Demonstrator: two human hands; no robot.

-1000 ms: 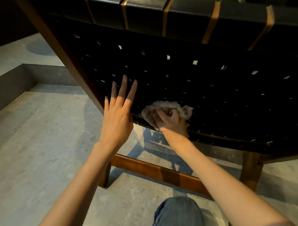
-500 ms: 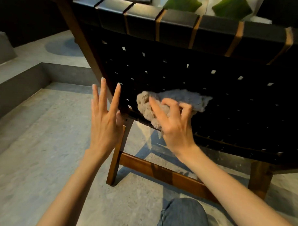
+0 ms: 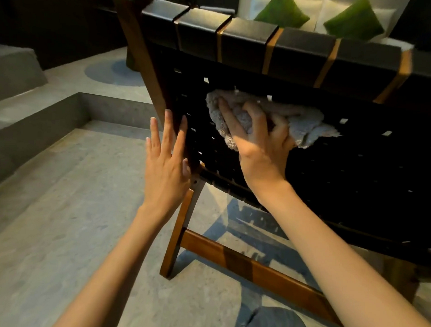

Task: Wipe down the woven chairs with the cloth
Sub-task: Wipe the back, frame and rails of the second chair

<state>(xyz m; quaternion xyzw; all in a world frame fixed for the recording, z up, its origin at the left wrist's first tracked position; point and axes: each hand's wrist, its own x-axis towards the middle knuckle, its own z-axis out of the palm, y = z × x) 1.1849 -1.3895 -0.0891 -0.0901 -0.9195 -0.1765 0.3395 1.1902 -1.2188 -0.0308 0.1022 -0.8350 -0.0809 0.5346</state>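
My right hand [image 3: 261,150] curls around the bunched cloth [image 3: 306,122] and presses it on the black woven chair back [image 3: 356,173], just under the top rail. My left hand [image 3: 164,164] lies flat with straight fingers against the wooden side rail [image 3: 144,60], just beside my right. The floor [image 3: 73,207] spreads left of both hands.

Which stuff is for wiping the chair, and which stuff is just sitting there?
For the job: fluffy grey cloth, gripped by the right hand; black woven chair with a brown wooden frame; left hand, held flat by the frame.
Just there: green square cushions behind the chair; grey stone step.
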